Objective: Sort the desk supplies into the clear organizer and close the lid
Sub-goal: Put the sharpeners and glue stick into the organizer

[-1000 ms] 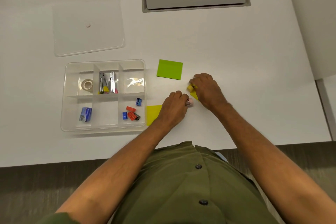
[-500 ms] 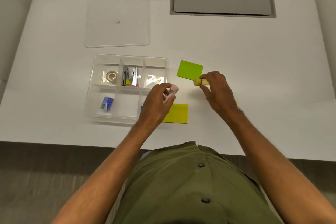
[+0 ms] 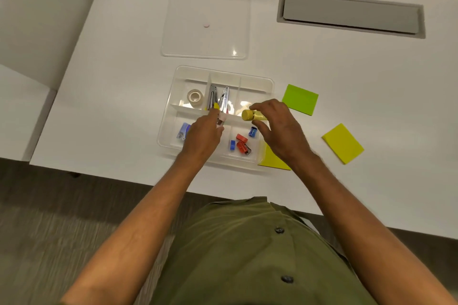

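The clear organizer [image 3: 171, 116] sits on the white desk, its lid [image 3: 205, 39] lying flat behind it. Inside are a tape roll [image 3: 194, 98], two staple removers [image 3: 219, 98], a blue staple box [image 3: 183, 130] and several small blue and red sharpeners [image 3: 241, 142]. My left hand [image 3: 204, 135] hovers over the front middle compartment, shut on a small pink item [image 3: 222, 120]. My right hand [image 3: 277, 129] holds a yellow highlighter [image 3: 252, 115] over the right side of the organizer. A green sticky pad [image 3: 300, 99] and two yellow pads [image 3: 343, 143] [image 3: 271, 160] lie to the right.
A grey cable hatch [image 3: 350, 15] is set into the desk at the back right. A white partition [image 3: 37, 20] rises on the left. The desk's front edge runs just below the organizer.
Both hands lifted small items off the desk by the sticky pads and carried them left over the organizer. The camera view shifted, so the organizer now sits nearer the centre.
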`<action>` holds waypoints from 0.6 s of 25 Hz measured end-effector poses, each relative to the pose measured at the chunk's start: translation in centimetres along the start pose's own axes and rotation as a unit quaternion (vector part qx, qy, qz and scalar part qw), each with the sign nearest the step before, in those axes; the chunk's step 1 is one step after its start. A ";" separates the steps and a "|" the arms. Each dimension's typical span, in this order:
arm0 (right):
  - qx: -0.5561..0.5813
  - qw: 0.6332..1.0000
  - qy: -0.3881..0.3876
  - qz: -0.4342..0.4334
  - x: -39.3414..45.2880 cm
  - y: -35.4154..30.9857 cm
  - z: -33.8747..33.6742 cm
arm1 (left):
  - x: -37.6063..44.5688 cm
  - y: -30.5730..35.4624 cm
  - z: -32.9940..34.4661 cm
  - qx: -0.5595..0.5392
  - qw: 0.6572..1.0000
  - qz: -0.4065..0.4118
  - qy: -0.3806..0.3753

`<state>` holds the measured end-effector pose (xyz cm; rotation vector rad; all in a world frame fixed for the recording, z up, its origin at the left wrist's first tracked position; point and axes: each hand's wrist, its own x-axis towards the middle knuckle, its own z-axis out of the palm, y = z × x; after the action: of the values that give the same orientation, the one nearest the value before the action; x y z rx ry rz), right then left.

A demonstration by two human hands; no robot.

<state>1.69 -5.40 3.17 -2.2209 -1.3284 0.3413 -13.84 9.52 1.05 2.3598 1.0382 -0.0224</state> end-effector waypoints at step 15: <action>-0.044 0.998 -0.041 0.012 0.6 -3.3 3.2 | 1.1 -0.4 0.9 0.112 0.990 0.003 -0.089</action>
<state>-1.96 -2.59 2.34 -2.3193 -1.3848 0.3945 -13.19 10.06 -0.18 2.5058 0.9850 -0.3573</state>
